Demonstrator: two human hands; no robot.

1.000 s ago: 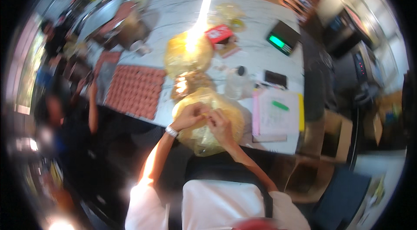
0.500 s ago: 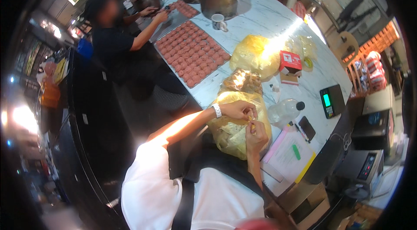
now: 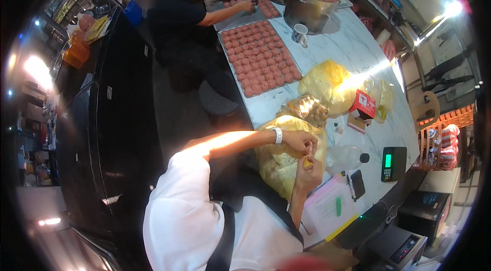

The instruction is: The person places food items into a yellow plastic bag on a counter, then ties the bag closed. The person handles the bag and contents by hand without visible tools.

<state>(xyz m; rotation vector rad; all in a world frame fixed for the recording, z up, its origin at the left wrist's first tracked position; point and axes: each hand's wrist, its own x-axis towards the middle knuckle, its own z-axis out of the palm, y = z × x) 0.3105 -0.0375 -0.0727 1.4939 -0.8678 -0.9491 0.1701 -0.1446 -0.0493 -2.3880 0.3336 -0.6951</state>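
My left hand (image 3: 297, 141), with a white watch at the wrist, is closed, its fingertips pinched together above a yellow plastic bag (image 3: 280, 161). Just below it, my right hand (image 3: 310, 175) is also closed, around a small yellow piece (image 3: 307, 163). Whether that piece belongs to the bag I cannot tell. Both hands almost touch. The bag is full and bulging at the table's near edge. What my left fingertips pinch is hidden. Right behind the bag lies a bag of light brown chunks (image 3: 308, 110). A clear plastic bottle (image 3: 345, 158) lies to the right of my hands.
Farther back are a yellow bag (image 3: 327, 84), a red box (image 3: 362, 105), a mug (image 3: 300, 35), a tray of meat patties (image 3: 261, 56) and large pots (image 3: 311, 13). To the right are papers (image 3: 325, 212), a phone (image 3: 357, 184) and a scale (image 3: 394, 163). A person (image 3: 181, 20) works at far left.
The view has turned, so the table has shifted in the picture. My hands stay close together over the bag, now slightly farther apart. The other person still works over the far tray.
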